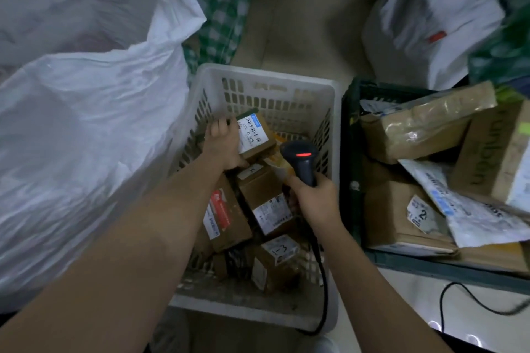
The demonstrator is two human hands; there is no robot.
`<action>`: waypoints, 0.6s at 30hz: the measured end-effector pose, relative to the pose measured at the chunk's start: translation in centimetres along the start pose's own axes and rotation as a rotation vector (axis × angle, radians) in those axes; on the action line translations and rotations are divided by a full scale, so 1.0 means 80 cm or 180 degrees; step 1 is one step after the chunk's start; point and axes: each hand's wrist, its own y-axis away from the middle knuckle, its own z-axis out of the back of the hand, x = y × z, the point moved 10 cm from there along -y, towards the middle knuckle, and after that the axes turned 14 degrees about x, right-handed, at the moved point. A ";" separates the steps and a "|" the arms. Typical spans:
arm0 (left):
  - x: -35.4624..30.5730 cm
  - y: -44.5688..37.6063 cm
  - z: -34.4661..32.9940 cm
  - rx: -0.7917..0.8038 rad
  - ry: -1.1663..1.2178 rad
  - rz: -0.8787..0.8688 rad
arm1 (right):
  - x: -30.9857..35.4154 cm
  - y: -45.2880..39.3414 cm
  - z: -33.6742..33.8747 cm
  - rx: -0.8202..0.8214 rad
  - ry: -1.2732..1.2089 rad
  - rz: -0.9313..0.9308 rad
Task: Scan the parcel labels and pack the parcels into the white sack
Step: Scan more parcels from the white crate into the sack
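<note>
Left hand (222, 146) gripping labelled parcel (255, 137) (in basket (332, 94)), right hand (311, 195) holding scanner (301, 160)

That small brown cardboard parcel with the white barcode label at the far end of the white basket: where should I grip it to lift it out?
Judging by its tilt, grip the small brown cardboard parcel across its left and near edges, coming from the left, where the left hand already holds it. This keeps the label facing the black handheld scanner.
</note>
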 end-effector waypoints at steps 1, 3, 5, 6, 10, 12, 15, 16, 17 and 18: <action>0.001 0.003 0.003 -0.0076 0.0029 0.0019 | 0.001 0.000 0.002 -0.0024 -0.0075 0.0010; 0.004 0.012 0.011 -0.0173 0.0229 0.0044 | 0.009 0.004 0.007 -0.0105 -0.0066 0.0139; 0.004 0.023 0.026 -0.0276 0.0506 0.0024 | 0.019 0.009 0.011 -0.0247 -0.0030 0.0310; 0.001 0.033 0.036 -0.0348 0.0661 -0.0015 | 0.024 0.012 0.012 -0.0323 -0.0012 0.0383; -0.021 0.091 0.071 -0.0597 0.1231 -0.0201 | 0.041 0.022 0.012 -0.0488 -0.0433 0.0501; -0.032 0.129 0.080 -0.0621 0.1321 -0.0207 | 0.050 0.036 0.009 -0.0537 -0.0657 0.0527; -0.049 0.184 0.083 -0.0520 0.1453 -0.0173 | 0.083 0.077 0.006 -0.0742 -0.0944 0.0809; -0.051 0.201 0.084 -0.0516 0.1529 -0.0157 | 0.096 0.093 0.004 -0.0794 -0.1026 0.0907; -0.053 0.218 0.086 -0.0534 0.1635 -0.0150 | 0.107 0.108 0.003 -0.0849 -0.1042 0.1012; -0.053 0.235 0.088 -0.0574 0.1758 -0.0138 | 0.117 0.124 0.001 -0.0897 -0.0994 0.1113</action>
